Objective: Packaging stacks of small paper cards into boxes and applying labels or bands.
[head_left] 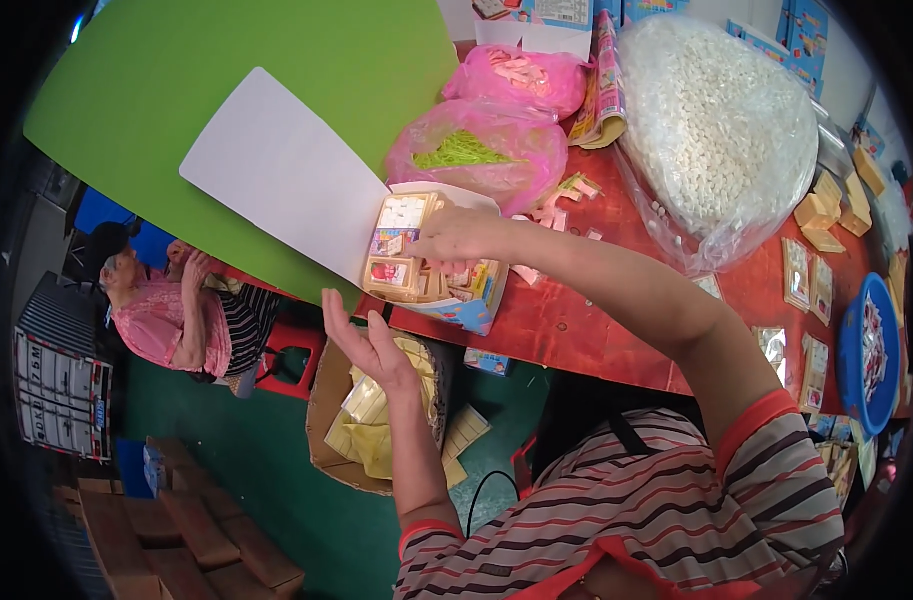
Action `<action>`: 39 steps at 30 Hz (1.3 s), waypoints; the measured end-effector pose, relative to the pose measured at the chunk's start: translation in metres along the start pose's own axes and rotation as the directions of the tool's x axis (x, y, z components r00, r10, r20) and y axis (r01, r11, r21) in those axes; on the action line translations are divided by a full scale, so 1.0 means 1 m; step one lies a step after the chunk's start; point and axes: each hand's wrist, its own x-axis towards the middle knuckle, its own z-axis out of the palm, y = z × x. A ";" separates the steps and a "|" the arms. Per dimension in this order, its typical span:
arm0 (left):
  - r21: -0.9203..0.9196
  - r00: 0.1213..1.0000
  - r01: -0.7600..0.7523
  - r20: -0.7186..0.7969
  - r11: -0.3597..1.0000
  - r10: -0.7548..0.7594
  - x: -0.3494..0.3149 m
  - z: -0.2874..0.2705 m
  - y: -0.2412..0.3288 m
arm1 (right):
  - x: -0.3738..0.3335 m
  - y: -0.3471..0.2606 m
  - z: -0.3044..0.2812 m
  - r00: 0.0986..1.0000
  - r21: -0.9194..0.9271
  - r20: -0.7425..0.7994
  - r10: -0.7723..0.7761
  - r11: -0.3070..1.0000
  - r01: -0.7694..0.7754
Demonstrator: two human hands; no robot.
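Observation:
An open cardboard box [489, 300] with a blue printed side and a raised white lid [282, 160] sits at the table's edge. Inside it are small wooden-looking packs [393, 278] with clear fronts, one showing a red picture, another [405, 212] white pieces. My right hand [465, 238] reaches into the box from the right, fingers bent down over the packs. What it grips, if anything, is hidden. Below the box's near left corner, off the table edge, my left hand [370, 345] is raised with fingers stretched and thumb apart. It holds nothing.
Behind the box lie pink bags with green strips [464, 150] and pink pieces [522, 72]. A big clear bag of white pieces [717, 135] and a blue basin [870, 350] are right. Below stands a carton [322, 440]. A person [172, 310] sits left, beyond a green board [227, 60].

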 end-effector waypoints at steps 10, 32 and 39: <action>0.109 0.984 -0.092 0.160 0.990 0.074 0.043 -0.003 0.005 | 0.000 0.008 0.027 0.548 -0.582 -0.463 -0.697 0.705 0.405; -0.231 0.971 0.127 0.229 0.964 -0.073 0.051 0.027 -0.003 | 0.004 0.004 0.061 0.965 0.918 -0.113 0.237 0.397 0.010; -0.236 0.968 0.190 0.209 0.953 -0.141 0.051 0.017 0.006 | 0.006 0.025 0.053 0.937 0.782 -0.326 0.128 0.594 0.190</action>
